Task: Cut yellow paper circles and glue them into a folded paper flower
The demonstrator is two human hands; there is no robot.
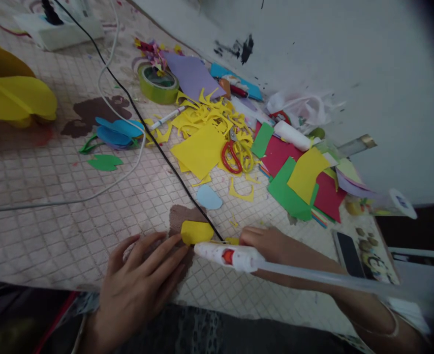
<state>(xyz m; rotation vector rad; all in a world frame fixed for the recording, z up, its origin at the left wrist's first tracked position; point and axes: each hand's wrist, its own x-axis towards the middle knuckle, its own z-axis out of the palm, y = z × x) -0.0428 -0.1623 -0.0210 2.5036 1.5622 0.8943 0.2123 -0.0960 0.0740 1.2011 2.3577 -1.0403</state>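
Observation:
My right hand [268, 246] is closed around a white glue gun [241, 258], its handle largely hidden by the fingers. A long translucent glue stick [324, 275] juts from its back end toward the right. The nozzle points left, close to a small yellow paper piece [197, 232] on the table. My left hand [139, 275] lies open, fingers stretched out, with fingertips at the left edge of that yellow piece. A light blue paper shape [209, 196] rests just beyond it.
Yellow scraps [209, 115], red-handled scissors [232, 157], green tape [158, 86] and coloured paper sheets [291, 189] cover the far side. A black cord [128, 96] crosses from a power strip [60, 32]. Blue paper petals [115, 132] and a large yellow paper shape [14, 96] lie left; a phone [348, 253] lies right.

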